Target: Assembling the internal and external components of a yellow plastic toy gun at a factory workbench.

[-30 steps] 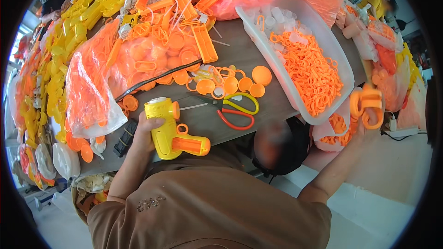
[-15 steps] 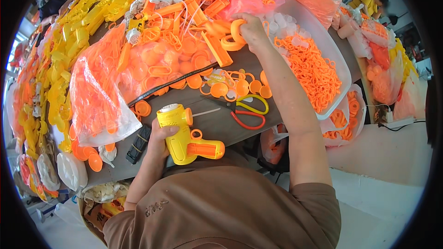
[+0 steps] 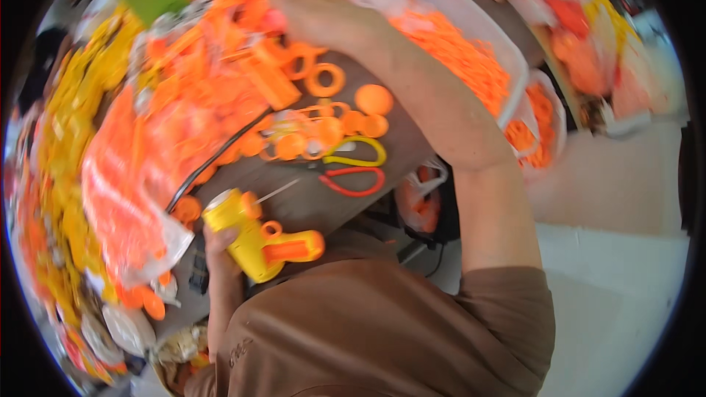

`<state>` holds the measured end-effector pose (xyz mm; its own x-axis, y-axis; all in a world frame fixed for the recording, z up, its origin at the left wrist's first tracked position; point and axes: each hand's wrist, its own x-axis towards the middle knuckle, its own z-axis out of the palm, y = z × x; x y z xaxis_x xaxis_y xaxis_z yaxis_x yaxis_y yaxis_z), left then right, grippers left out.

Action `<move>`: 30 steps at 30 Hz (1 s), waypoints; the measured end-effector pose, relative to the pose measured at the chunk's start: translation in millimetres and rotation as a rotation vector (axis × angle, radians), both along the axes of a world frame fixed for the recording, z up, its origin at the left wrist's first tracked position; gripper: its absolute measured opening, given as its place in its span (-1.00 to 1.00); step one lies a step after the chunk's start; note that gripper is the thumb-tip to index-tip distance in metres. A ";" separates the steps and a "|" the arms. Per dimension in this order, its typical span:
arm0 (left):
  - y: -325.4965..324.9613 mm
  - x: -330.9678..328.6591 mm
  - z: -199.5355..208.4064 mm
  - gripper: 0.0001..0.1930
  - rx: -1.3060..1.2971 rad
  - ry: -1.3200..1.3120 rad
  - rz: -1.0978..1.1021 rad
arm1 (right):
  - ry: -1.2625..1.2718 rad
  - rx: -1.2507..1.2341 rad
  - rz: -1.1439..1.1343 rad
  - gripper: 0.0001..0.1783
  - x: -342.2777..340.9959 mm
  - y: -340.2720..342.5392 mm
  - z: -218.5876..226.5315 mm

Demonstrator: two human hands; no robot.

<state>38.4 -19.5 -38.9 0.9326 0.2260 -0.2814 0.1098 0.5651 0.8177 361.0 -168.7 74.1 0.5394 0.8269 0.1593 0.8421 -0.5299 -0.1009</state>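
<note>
My left hand (image 3: 221, 241) grips a yellow, pistol-shaped plastic toy (image 3: 248, 239) with orange parts, held just above the table's near edge. A thin pale rod or wire extends to the right from beside its orange knob. My right hand (image 3: 312, 15) reaches into the far pile of orange plastic parts (image 3: 246, 26); motion blurs its fingers, and what they touch is hidden. Just below that hand lie an orange ring (image 3: 324, 79) and an orange trough-like part (image 3: 272, 77). Scissors (image 3: 354, 169) with one yellow and one red handle rest right of the toy.
A pale plastic tub (image 3: 515, 77) of small orange pieces stands at the right. Orange parts fill a clear bag (image 3: 132, 198) on the left, beside rows of yellow shells (image 3: 70, 176). A black cord (image 3: 220, 153) crosses the table. Round orange caps (image 3: 331, 131) lie mid-table.
My right hand has left the orange rings and moved further into the pile, to the left. The whole view has swung, shifting the table's things leftward. My left hand still holds the toy.
</note>
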 end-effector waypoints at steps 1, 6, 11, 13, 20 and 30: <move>0.5 -6.6 -1.4 -0.25 -0.005 0.007 0.047 | 0.002 0.036 0.055 -0.66 -21.9 -10.0 15.5; 2.0 -15.1 -5.2 -0.31 0.017 0.092 0.083 | -0.050 0.761 -0.105 -0.76 -70.3 -148.3 39.4; 2.2 -6.1 -3.4 -0.37 0.054 0.137 0.019 | -0.315 0.875 -0.917 -0.81 -26.5 -378.9 -45.5; -1.4 -2.9 0.0 -0.38 0.058 0.160 0.010 | -0.324 0.923 -1.050 -0.73 -19.5 -485.8 -99.1; -3.1 -10.5 6.3 -0.39 0.050 0.300 0.111 | 0.275 0.001 -1.621 0.00 -29.6 -576.5 -188.9; -20.4 4.2 21.6 -0.33 0.122 0.334 0.155 | 0.278 0.070 -1.163 -0.05 -35.9 -526.3 -204.7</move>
